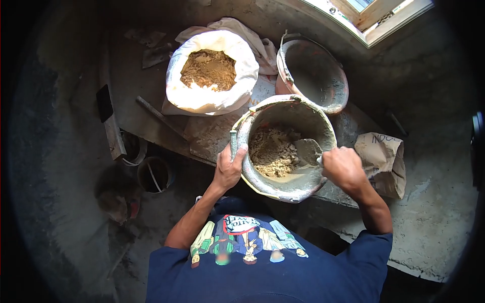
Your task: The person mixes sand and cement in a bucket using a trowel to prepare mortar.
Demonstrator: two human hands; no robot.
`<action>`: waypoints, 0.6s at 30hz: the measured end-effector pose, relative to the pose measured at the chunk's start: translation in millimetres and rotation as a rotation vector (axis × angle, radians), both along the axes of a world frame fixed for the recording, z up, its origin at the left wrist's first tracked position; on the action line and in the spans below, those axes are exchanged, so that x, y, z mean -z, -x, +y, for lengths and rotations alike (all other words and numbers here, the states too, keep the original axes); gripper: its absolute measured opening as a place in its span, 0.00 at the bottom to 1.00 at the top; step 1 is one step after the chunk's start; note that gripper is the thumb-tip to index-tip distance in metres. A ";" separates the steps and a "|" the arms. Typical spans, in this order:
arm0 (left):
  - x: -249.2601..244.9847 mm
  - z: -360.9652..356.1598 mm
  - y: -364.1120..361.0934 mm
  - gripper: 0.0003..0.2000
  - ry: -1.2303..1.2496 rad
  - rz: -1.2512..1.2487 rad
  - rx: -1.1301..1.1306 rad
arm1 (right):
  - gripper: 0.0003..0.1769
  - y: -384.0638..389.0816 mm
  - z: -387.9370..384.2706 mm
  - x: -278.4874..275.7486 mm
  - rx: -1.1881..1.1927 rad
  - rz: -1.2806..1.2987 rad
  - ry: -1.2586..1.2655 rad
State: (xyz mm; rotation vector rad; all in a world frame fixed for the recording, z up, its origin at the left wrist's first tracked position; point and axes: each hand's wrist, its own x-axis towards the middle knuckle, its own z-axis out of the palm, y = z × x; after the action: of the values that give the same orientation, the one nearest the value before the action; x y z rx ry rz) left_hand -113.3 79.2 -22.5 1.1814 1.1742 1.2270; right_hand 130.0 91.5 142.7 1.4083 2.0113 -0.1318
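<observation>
A grey-crusted bucket [328,132] stands tilted at the middle, with damp sandy mix [273,151] inside. My left hand [230,166] is closed on the bucket's left rim, beside its handle grip. In my right hand [343,167], at the right rim, is the handle of a trowel [307,151], its blade inside the bucket against the mix. Behind and to the left, an open white sack [177,88] holds brown sand [208,70].
Another bucket [343,93] stands behind on the right. A crumpled paper bag [391,161] lies right of my right hand. Wooden pieces [113,136] and a small dark bucket [154,174] are at the left. A window frame [374,35] is at the top right.
</observation>
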 end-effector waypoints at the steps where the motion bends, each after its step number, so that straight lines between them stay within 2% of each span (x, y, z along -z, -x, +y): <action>1: 0.7 -1.2 0.6 0.16 0.004 -0.001 -0.005 | 0.06 -15.3 -5.2 -6.2 -0.140 0.170 -0.192; 2: 1.1 -1.5 1.0 0.16 0.019 -0.007 0.005 | 0.12 -29.1 -10.1 -9.9 -0.278 0.342 -0.386; 3: 1.0 -0.7 0.7 0.16 0.032 -0.015 0.015 | 0.22 -34.0 -11.7 -8.8 -0.300 0.378 -0.453; 4: 0.9 0.1 -0.4 0.16 0.031 -0.016 0.014 | 0.22 -34.3 -10.5 -9.3 -0.301 0.378 -0.453; 6: 0.7 -0.7 -0.4 0.16 0.015 -0.030 0.006 | 0.18 -25.7 -8.2 -13.8 -0.053 0.261 -0.281; 8: -0.4 -0.8 0.4 0.16 0.022 -0.026 0.011 | 0.18 -35.3 -3.3 22.8 -0.134 0.338 -0.250; 10: -1.3 -0.3 -0.6 0.16 0.024 -0.028 0.011 | 0.19 -22.1 6.0 34.2 -0.004 0.168 -0.094; 13: -2.3 -0.8 0.6 0.16 0.018 -0.011 0.009 | 0.17 -18.4 3.9 7.9 0.026 0.242 -0.163; 15: -3.2 -0.6 1.5 0.16 0.031 0.000 0.029 | 0.07 -10.9 -0.1 -8.1 0.006 0.234 -0.422; 18: -2.9 -0.1 0.1 0.16 0.017 0.000 0.015 | 0.07 -19.1 3.5 16.8 0.012 0.196 -0.316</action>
State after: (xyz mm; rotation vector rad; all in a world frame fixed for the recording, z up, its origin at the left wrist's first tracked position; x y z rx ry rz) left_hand -113.3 79.1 -19.6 1.1752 1.1714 1.2031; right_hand 149.1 95.0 125.9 1.6564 2.2597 0.0476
